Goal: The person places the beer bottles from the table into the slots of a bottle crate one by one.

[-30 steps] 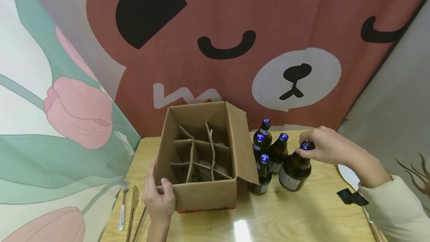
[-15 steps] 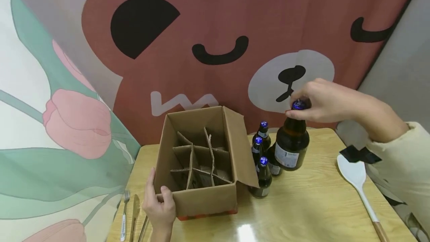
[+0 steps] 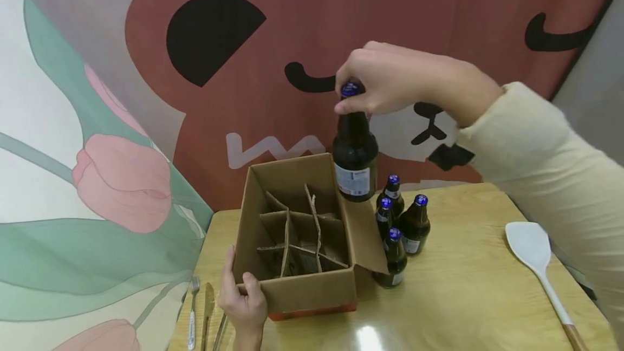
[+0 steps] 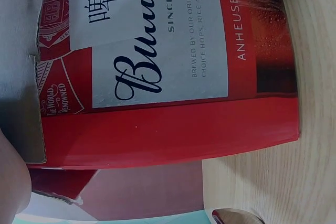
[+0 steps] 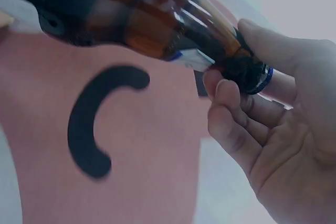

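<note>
My right hand (image 3: pixel 385 77) pinches a dark brown beer bottle (image 3: pixel 355 150) by its neck, just under the blue cap. The bottle hangs upright in the air above the right rim of the cardboard box (image 3: pixel 312 294). In the right wrist view, thumb and fingers close round the neck of that bottle (image 5: pixel 152 19). My left hand (image 3: pixel 245 305) grips the box's near left corner, thumb over the rim. Cardboard dividers (image 3: pixel 287 226) split the open box into compartments. In the left wrist view, the box's red printed side (image 4: pixel 168 135) stands on the table.
Several blue-capped bottles (image 3: pixel 414 226) stand close together right of the box, beside its folded-out flap (image 3: pixel 368 237). A white spatula (image 3: pixel 531 245) lies at the table's right. A fork (image 3: pixel 193 307) and a knife (image 3: pixel 207 307) lie at the left. A bear-print curtain (image 3: pixel 263 96) hangs behind.
My right hand has lifted the bottle off the table from beside the others and carried it left, over the box's right edge. The left hand keeps its grip on the box corner.
</note>
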`<control>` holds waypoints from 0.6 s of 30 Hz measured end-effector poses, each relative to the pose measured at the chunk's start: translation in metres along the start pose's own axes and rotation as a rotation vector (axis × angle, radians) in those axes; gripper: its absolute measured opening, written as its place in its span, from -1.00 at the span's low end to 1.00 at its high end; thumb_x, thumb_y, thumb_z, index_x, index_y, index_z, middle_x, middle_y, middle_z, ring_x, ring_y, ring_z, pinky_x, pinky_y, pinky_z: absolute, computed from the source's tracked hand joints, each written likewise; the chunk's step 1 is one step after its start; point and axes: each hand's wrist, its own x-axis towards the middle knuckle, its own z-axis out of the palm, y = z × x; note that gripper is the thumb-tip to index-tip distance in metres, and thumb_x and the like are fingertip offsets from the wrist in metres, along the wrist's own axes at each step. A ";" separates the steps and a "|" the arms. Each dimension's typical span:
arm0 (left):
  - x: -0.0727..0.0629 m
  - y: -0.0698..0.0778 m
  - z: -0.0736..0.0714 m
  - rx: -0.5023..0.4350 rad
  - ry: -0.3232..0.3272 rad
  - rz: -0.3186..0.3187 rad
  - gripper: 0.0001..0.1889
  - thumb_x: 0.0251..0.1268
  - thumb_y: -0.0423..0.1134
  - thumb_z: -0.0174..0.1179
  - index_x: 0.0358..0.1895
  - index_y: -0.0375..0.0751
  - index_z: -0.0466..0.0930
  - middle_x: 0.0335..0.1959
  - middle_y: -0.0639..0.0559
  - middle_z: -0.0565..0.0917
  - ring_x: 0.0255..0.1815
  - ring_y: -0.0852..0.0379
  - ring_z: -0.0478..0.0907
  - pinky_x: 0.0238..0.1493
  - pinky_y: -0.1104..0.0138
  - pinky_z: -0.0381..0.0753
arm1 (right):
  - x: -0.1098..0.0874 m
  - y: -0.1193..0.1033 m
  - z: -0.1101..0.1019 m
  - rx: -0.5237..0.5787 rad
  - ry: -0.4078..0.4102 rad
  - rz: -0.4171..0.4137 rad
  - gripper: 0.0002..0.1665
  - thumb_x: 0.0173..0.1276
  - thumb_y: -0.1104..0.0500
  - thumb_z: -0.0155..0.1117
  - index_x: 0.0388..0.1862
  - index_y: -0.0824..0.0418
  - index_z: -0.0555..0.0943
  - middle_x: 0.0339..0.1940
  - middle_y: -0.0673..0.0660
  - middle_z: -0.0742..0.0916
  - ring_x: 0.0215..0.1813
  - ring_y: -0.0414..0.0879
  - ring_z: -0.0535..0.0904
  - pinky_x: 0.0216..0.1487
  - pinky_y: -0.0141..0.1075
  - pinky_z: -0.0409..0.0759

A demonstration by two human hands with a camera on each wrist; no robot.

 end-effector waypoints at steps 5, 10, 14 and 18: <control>0.006 0.004 0.002 -0.001 0.006 0.027 -0.55 0.18 -0.39 -0.05 0.06 -0.68 0.54 -0.05 -0.49 0.65 -0.75 0.18 0.38 -0.83 0.42 0.24 | 0.043 -0.008 0.022 0.071 -0.003 0.004 -0.70 0.41 -0.02 0.26 -0.19 0.21 0.70 -0.44 0.10 0.64 -0.56 -0.07 0.44 -0.47 -0.23 0.37; 0.007 0.005 0.005 -0.012 -0.003 0.029 -0.52 0.10 -0.39 -0.06 0.05 -0.67 0.54 -0.04 -0.47 0.65 -0.74 0.33 0.28 -0.77 0.53 0.24 | 0.078 -0.015 0.049 0.126 0.001 0.019 -0.74 0.43 0.01 0.23 -0.25 0.20 0.66 -0.55 0.08 0.56 -0.63 -0.10 0.34 -0.53 -0.27 0.30; 0.004 0.008 0.008 -0.021 -0.008 0.019 -0.48 0.01 -0.44 -0.07 0.07 -0.68 0.53 -0.02 -0.47 0.64 -0.58 0.25 0.40 -0.54 0.59 0.33 | 0.101 -0.020 0.067 0.123 0.001 0.020 -0.71 0.45 0.01 0.21 -0.33 0.22 0.60 -0.64 0.06 0.42 -0.66 -0.12 0.27 -0.57 -0.30 0.25; 0.000 0.010 0.006 0.004 -0.007 0.009 -0.47 -0.02 -0.46 -0.07 0.09 -0.67 0.53 -0.01 -0.46 0.64 -0.54 0.04 0.41 -0.53 0.45 0.30 | 0.115 -0.023 0.082 0.145 -0.009 0.034 -0.73 0.44 0.03 0.22 -0.30 0.22 0.59 -0.62 0.06 0.40 -0.63 -0.11 0.27 -0.53 -0.30 0.25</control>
